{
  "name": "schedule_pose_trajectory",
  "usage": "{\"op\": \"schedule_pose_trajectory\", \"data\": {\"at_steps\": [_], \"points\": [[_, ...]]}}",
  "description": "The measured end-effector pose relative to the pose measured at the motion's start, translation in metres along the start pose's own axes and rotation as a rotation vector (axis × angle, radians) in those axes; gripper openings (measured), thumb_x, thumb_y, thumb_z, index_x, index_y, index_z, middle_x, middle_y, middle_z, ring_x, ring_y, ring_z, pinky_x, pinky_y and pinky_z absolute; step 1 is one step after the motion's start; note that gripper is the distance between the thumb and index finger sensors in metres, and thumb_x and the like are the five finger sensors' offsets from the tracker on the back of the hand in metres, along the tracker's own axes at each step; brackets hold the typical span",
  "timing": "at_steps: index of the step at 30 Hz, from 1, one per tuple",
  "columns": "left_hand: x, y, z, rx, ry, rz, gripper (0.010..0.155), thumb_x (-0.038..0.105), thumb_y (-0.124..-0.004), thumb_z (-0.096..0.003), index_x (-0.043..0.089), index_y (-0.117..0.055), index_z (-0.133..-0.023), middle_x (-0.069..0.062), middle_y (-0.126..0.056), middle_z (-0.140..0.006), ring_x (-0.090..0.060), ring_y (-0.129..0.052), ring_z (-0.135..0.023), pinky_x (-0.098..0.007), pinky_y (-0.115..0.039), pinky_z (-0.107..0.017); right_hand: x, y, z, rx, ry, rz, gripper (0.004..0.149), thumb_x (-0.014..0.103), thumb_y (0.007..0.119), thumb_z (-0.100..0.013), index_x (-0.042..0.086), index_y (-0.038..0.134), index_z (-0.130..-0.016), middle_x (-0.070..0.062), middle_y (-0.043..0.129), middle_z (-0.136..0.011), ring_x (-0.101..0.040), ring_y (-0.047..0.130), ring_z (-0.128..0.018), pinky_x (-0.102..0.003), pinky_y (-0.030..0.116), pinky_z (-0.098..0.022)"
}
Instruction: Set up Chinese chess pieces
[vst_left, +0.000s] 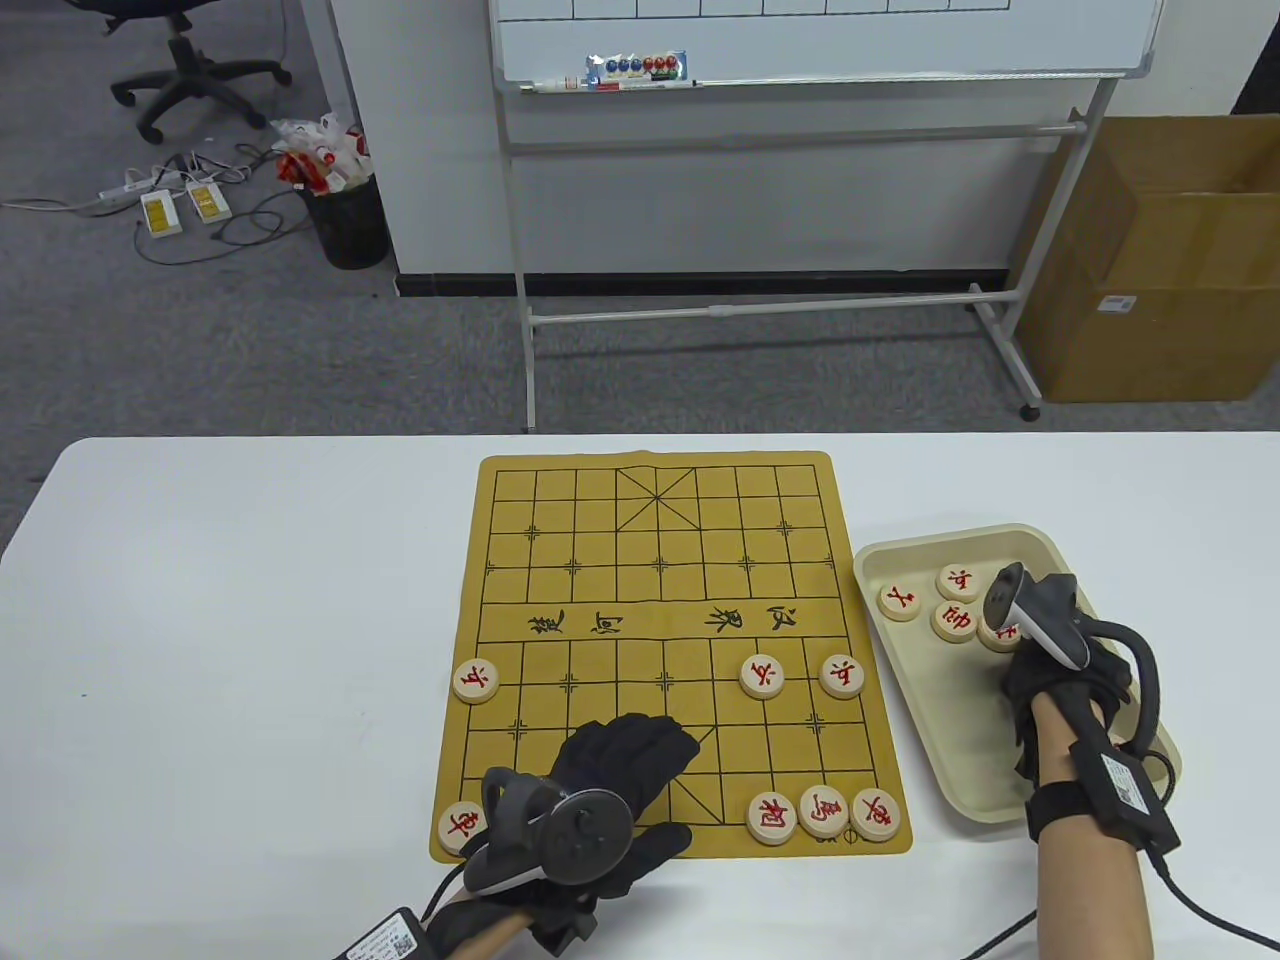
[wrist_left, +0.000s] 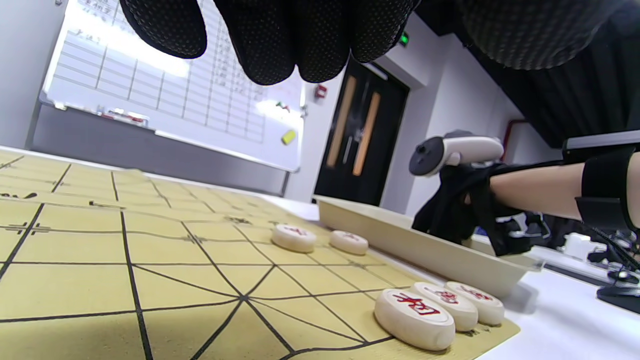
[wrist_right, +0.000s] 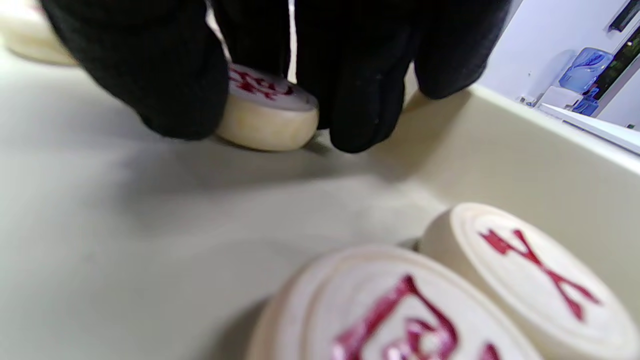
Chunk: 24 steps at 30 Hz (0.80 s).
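Here the right hand (vst_left: 1050, 640) pinches a piece (wrist_right: 267, 112) inside the tray (vst_left: 930, 760).

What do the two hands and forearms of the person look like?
Both the left hand and right hand wear black gloves with dotted fingertips. A grey-white tracker sits on each back. Forearms are bare, with black wrist straps, labelled black boxes and black cables.

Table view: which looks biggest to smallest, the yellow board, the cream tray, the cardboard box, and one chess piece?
1. Yellow board.
2. Cardboard box, though it is cut off by the frame and farther away, so unsure against the board.
3. Cream tray.
4. Chess piece.
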<state>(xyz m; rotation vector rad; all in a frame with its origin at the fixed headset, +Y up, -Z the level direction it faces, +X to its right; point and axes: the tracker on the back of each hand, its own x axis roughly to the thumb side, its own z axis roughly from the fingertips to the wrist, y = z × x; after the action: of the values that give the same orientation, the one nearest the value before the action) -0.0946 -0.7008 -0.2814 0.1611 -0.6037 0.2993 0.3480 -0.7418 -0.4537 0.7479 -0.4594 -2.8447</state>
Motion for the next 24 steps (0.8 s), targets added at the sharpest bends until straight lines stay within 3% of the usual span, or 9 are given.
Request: {"op": "schedule_pose_trajectory", "data": {"at_steps": [4,9,11,15,20,24], "points": [[0.000,0.000,0.000,-0.001,0.002,-0.001,0.079,0.061,-0.071,-0.0359,0.030,-0.050,-0.106,0.002,-0.059,-0.115,-0.025,-0.064,-0.109,-0.059,-0.057,-0.078,0.010,-0.034,0.027,-0.135,-0.116,-0.086,0.076,0.048,0.088,-0.042,0.019,0.063,-0.107,-0.016,0.079,-0.100,-0.031,0.094,-0.080,-0.057,0.066,-0.072],[0.001,0.000,0.000,-0.002,0.003,-0.011,0.079,0.061,-0.071,-0.0360,0.030,-0.050,-0.106,0.002,-0.059,-0.115,-0.025,-0.065,-0.109,-0.059,-0.057,-0.078,0.062,-0.067,0.095,-0.235,-0.447,-0.076,0.076,0.050,0.086,-0.042,0.018,0.064,-0.107,-0.015,0.082,-0.099,-0.030,0.095,-0.078,-0.057,0.067,-0.071],[0.001,0.001,0.000,0.002,0.001,-0.019,0.079,0.061,-0.070,-0.0360,0.030,-0.050,-0.106,0.002,-0.059,-0.115,-0.025,-0.065,-0.109,-0.059,-0.057,-0.078,0.083,-0.065,0.115,-0.220,-0.557,-0.039,0.076,0.051,0.085,-0.043,0.018,0.063,-0.107,-0.014,0.082,-0.099,-0.030,0.096,-0.078,-0.057,0.067,-0.072],[0.003,0.001,0.002,0.004,-0.007,-0.021,0.079,0.061,-0.071,-0.0360,0.030,-0.051,-0.106,0.001,-0.060,-0.115,-0.026,-0.065,-0.108,-0.059,-0.057,-0.078,0.129,-0.031,0.140,-0.034,-0.704,0.036,0.075,0.049,0.085,-0.043,0.017,0.062,-0.107,-0.015,0.082,-0.100,-0.031,0.095,-0.079,-0.057,0.066,-0.072],[0.005,0.002,0.002,0.008,-0.013,-0.024,0.079,0.060,-0.071,-0.0361,0.030,-0.051,-0.106,0.001,-0.060,-0.115,-0.026,-0.065,-0.108,-0.059,-0.057,-0.078,0.152,0.001,0.144,-0.051,-0.696,0.221,0.074,0.050,0.084,-0.043,0.018,0.063,-0.107,-0.014,0.084,-0.099,-0.030,0.096,-0.078,-0.057,0.067,-0.071],[0.005,0.001,0.002,0.004,-0.014,-0.027,0.079,0.060,-0.071,-0.0360,0.030,-0.051,-0.106,0.001,-0.059,-0.115,-0.026,-0.065,-0.108,-0.059,-0.057,-0.078,0.157,0.008,0.146,-0.078,-0.678,0.250,0.073,0.051,0.083,-0.044,0.019,0.064,-0.106,-0.013,0.085,-0.098,-0.029,0.097,-0.077,-0.057,0.067,-0.071]]}}
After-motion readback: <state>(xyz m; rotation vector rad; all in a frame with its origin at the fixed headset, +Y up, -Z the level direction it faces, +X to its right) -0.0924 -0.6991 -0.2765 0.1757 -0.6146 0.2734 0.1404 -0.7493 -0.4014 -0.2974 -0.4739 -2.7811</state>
